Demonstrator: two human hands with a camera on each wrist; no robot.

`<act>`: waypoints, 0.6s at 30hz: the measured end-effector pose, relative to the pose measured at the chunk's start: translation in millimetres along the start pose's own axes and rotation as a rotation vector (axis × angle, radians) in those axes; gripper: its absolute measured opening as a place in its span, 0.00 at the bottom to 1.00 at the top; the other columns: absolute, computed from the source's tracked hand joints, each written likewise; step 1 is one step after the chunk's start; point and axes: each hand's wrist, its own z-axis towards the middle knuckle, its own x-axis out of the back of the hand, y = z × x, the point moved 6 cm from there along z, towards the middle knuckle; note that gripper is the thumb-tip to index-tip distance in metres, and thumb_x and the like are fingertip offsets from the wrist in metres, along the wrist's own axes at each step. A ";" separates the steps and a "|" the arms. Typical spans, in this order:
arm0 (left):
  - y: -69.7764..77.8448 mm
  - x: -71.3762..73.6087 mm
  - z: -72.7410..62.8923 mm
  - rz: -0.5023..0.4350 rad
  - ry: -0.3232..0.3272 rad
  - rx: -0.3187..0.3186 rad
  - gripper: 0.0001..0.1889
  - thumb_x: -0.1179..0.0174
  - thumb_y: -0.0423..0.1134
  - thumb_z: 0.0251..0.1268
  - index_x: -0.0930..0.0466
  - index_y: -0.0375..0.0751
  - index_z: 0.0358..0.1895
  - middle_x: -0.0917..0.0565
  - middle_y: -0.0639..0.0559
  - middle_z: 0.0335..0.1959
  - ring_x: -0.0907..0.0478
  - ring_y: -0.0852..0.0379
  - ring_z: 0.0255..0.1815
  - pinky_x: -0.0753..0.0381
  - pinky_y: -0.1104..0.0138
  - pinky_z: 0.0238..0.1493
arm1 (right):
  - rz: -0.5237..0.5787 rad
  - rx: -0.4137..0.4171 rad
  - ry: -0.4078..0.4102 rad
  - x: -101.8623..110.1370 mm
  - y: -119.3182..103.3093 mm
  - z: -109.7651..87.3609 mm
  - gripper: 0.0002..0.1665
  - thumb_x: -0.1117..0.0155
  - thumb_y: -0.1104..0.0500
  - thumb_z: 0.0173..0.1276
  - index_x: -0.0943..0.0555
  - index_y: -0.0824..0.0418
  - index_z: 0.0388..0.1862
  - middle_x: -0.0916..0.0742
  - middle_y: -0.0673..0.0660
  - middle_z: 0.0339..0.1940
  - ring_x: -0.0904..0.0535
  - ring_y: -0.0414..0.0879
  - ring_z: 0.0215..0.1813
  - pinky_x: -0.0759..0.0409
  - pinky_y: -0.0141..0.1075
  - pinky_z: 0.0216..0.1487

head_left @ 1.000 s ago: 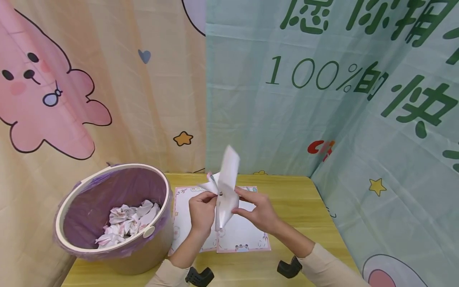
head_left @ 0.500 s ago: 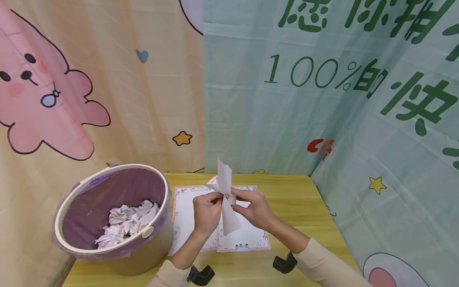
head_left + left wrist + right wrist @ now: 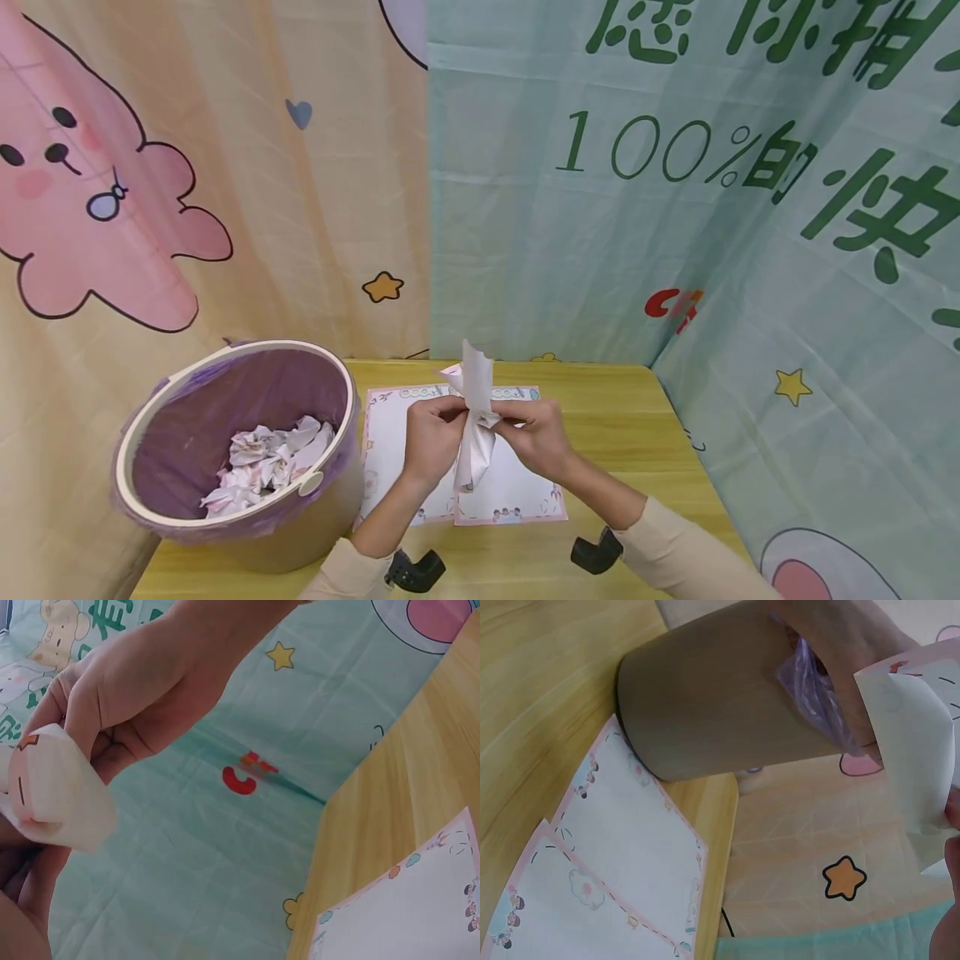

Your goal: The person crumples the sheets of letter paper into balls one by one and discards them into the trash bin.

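Observation:
A sheet of paper [image 3: 475, 458], white with a printed pink border, is held upright between both hands above the table, pinched together at its middle. My left hand [image 3: 432, 440] pinches it from the left, and my right hand [image 3: 542, 437] pinches it from the right, their fingertips close together. Above the fingers a folded flap stands up; below them a narrow gathered part hangs down. In the left wrist view the bent paper [image 3: 71, 799] shows its printed edge. Fingers partly hide the creases at the pinch.
Two flat printed sheets, a left one [image 3: 386, 425] and a right one [image 3: 517, 496], lie side by side under the hands. A bin [image 3: 322, 525] with a purple liner [image 3: 180, 425] stands at the left, holding several crumpled papers [image 3: 273, 458]. Printed curtains [image 3: 525, 267] surround the wooden table [image 3: 600, 433].
The held paper has gone from a wider, looser fold to a narrower bunch. My hands have drawn closer together, the right one now pinching nearer the middle. The flat sheets and bin have stayed put.

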 end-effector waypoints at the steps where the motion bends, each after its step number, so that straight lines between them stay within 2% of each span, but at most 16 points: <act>1: -0.1 -0.7 1.7 -0.030 -0.028 0.013 0.05 0.33 0.20 0.62 0.09 0.29 0.36 0.10 0.42 0.33 0.13 0.53 0.32 0.15 0.69 0.35 | 0.006 -0.008 0.005 2.2 0.1 0.8 0.17 0.28 0.81 0.59 0.12 0.74 0.48 0.10 0.65 0.43 0.11 0.54 0.43 0.12 0.38 0.39; 4: 0.2 -3.1 4.8 -0.121 -0.135 0.041 0.07 0.36 0.22 0.67 0.12 0.23 0.44 0.11 0.36 0.40 0.13 0.54 0.38 0.14 0.69 0.40 | 0.058 -0.069 0.022 8.9 1.7 4.2 0.16 0.30 0.81 0.60 0.13 0.76 0.48 0.10 0.68 0.43 0.11 0.54 0.43 0.11 0.40 0.40; 7: -0.6 -5.3 4.6 -0.244 -0.260 0.060 0.14 0.40 0.22 0.72 0.19 0.19 0.56 0.14 0.31 0.50 0.14 0.52 0.47 0.14 0.67 0.47 | 0.148 -0.190 0.068 15.7 6.5 6.4 0.15 0.31 0.81 0.62 0.14 0.78 0.49 0.11 0.70 0.44 0.11 0.53 0.45 0.12 0.41 0.43; 11: -7.8 -6.4 0.2 -0.323 -0.380 0.079 0.24 0.40 0.23 0.71 0.28 0.24 0.69 0.20 0.34 0.62 0.20 0.49 0.61 0.17 0.63 0.58 | 0.288 -0.378 0.138 20.0 15.6 4.7 0.17 0.32 0.79 0.65 0.17 0.81 0.53 0.12 0.72 0.47 0.11 0.49 0.47 0.13 0.42 0.49; 14: -14.5 -5.1 -5.1 -0.338 -0.401 0.064 0.32 0.35 0.21 0.67 0.32 0.29 0.74 0.24 0.38 0.68 0.25 0.48 0.67 0.21 0.59 0.63 | 0.356 -0.487 0.220 23.8 22.3 1.2 0.19 0.33 0.78 0.66 0.19 0.81 0.56 0.12 0.69 0.49 0.12 0.48 0.48 0.14 0.42 0.51; 18: -18.4 -1.0 -15.5 -0.331 -0.346 0.008 0.39 0.28 0.20 0.57 0.32 0.31 0.74 0.25 0.37 0.68 0.24 0.45 0.65 0.18 0.59 0.60 | 0.343 -0.556 0.378 35.9 28.1 -2.9 0.19 0.33 0.79 0.64 0.18 0.80 0.55 0.11 0.66 0.46 0.11 0.45 0.45 0.13 0.39 0.49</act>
